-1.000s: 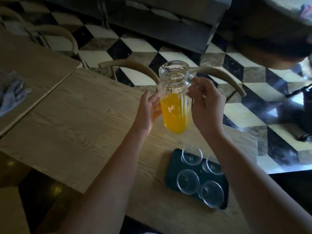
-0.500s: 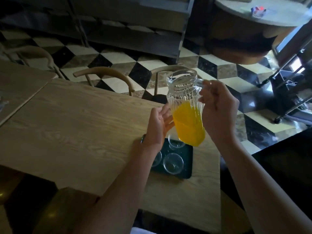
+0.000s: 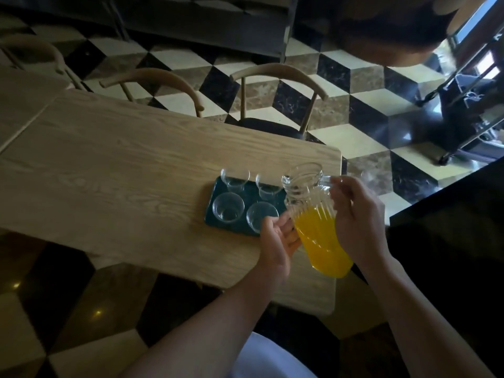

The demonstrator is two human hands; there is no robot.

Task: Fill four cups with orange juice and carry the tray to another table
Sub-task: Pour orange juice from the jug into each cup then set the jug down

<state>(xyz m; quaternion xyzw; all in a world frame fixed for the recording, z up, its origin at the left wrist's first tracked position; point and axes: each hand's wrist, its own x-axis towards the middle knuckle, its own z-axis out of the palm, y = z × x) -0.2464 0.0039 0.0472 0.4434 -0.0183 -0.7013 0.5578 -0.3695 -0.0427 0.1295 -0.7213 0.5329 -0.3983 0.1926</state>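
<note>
Wood table point(image 3: 109, 173), checkered floor point(image 3: 362, 105); R hand point(image 3: 357, 219) round jug point(image 3: 319, 233) handle, L hand point(image 3: 278, 241) flat against jug.

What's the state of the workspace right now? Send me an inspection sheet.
Surface: light wooden table.
Job's things: four empty glass cups on a dark tray; pitcher roughly half full of orange juice, held up beside the tray.
Clutter: nothing seen.
Hands: right hand grips the pitcher handle; left hand fingers touch its side.
Cables: nothing seen.
Surroundings: two wooden chairs behind the table, checkered floor, second table at left.
</note>
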